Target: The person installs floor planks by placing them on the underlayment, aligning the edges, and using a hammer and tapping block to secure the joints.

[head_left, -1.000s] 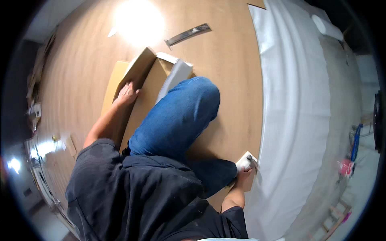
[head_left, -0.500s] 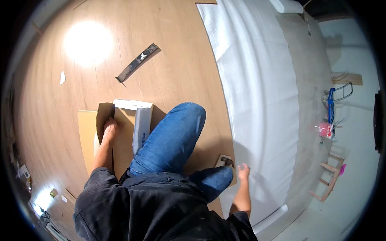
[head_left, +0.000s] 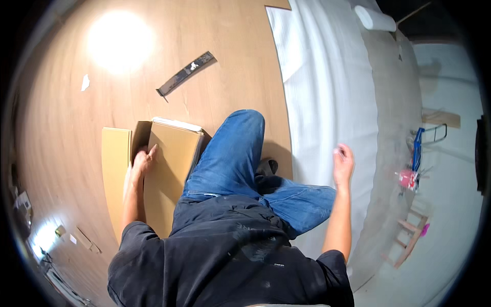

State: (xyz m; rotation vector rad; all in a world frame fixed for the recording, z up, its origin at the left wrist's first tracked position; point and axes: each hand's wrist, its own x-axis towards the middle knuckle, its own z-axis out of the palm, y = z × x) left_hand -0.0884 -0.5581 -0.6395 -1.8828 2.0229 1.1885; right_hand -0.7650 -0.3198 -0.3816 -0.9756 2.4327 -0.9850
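My left hand (head_left: 144, 159) grips the edge of a long brown cardboard box (head_left: 171, 158), its fingers in the gap by the raised flap (head_left: 139, 138) and its thumb over the box's top face. The box lies against my left thigh, with a white strip along its far end. My right hand (head_left: 343, 159) is lifted above the white foam underlay (head_left: 332, 102), fingers loosely bent and partly blurred. Nothing shows in it. Left of the box lies a flat tan board or carton piece (head_left: 116, 169).
A worn metal pull bar (head_left: 186, 74) lies on the wood-look floor (head_left: 235, 66) ahead, and a white scrap (head_left: 85, 82) sits further left. To the right are a foam roll (head_left: 376, 19), a blue-framed tool (head_left: 418, 148), a pink-and-white package (head_left: 408, 179) and a small wooden frame (head_left: 411, 235).
The box has tipped so its brown face shows and its printed side is hidden. My right hand has moved forward, and my right knee has swung outward. The hammer and wood block are no longer visible.
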